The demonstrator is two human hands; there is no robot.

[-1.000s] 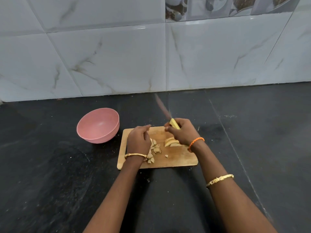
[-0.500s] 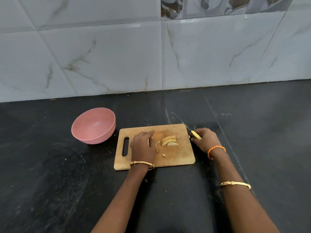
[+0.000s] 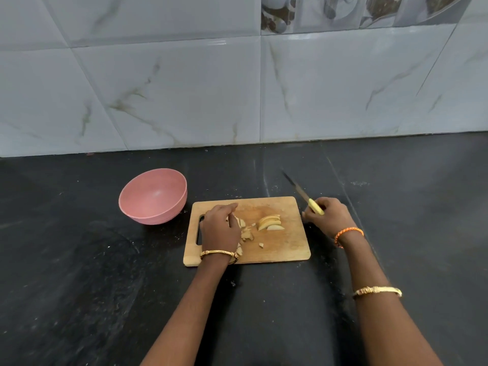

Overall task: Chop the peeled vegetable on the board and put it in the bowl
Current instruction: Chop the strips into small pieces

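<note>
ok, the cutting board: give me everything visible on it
The cutting board is a pale wooden rectangle with rounded corners and a slot handle at its left end, lying flat on the black counter right of the pink bowl, apart from it. Its middle looks stained darker. A stack of yellowish slices sits near the centre, small chopped pieces to their left. The left hand rests over those pieces. The right hand, holding the knife, is just off the right edge.

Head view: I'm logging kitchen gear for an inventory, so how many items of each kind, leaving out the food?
Bowl: 1
Board: 1
Knife: 1
Bangles on the wrists and arm: 3
Total: 6
</note>
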